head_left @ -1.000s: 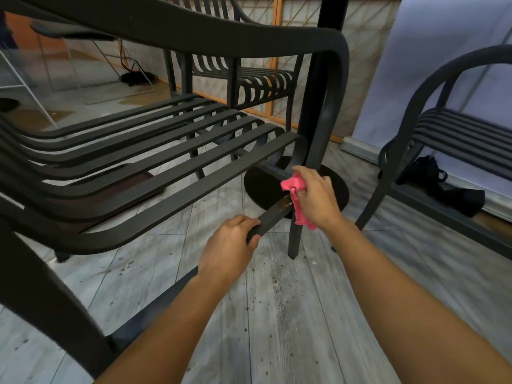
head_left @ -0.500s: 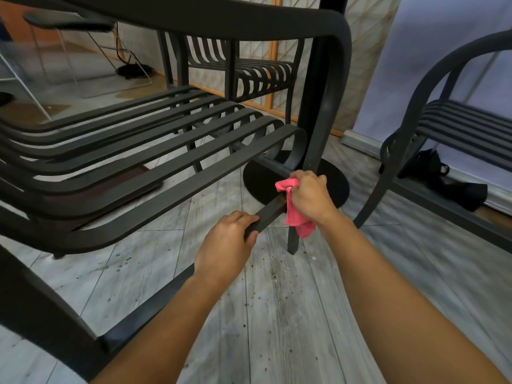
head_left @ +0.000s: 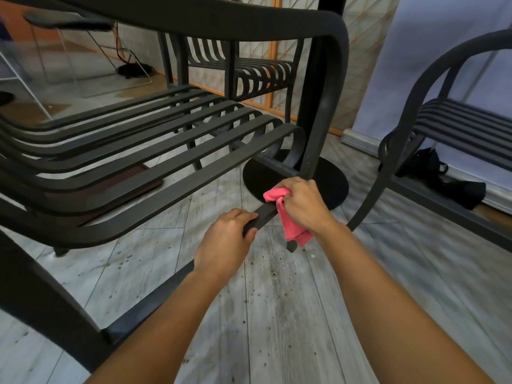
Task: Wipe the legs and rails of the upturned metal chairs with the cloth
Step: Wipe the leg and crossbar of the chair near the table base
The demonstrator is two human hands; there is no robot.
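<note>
A dark metal chair with a slatted seat fills the left and middle of the view. Its low side rail runs from the near left leg up to the front leg. My left hand grips that rail from above, fingers curled over it. Just beyond it, my right hand holds a pink cloth bunched around the rail where it meets the front leg. A tail of the cloth hangs down below the hand.
A second dark chair stands at the right, a third behind the first. A round black base with a pole lies on the grey plank floor beyond my hands. A black bag sits by the right wall.
My right hand has slid the cloth slightly back and forth along the rail by the front leg. The left hand has kept its grip. The view has shifted a little.
</note>
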